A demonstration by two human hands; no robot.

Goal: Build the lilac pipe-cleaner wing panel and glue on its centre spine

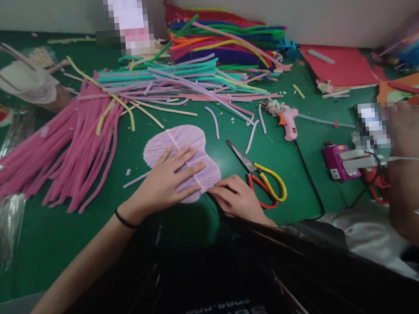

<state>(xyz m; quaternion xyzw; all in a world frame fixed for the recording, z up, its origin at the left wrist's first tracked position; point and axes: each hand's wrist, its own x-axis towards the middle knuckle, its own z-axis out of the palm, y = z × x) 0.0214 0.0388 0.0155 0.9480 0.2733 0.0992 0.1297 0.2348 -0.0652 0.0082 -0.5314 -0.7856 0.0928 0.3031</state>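
Hands (pixel 165 177) (pixel 237 197) at lilac piece (pixel 192 137); left splayed; right curled

A lilac chenille-stem panel (pixel 181 139) lies flat on the green tabletop (pixel 75 250). Its fuzzy stems sit side by side in close rows, leaving fine ridges across the surface. The outline is lobed: one broad rounded lobe at the upper part, an inward notch on the right side, then a second rounded lobe below it. A narrow paler strip (pixel 175 141) crosses the rows at a slant, from the upper edge toward the lower right. The left hand (pixel 170 174), fingers spread, covers its left and middle; the right hand's fingertips (pixel 212 190) are at its lower right edge, where contact is unclear.
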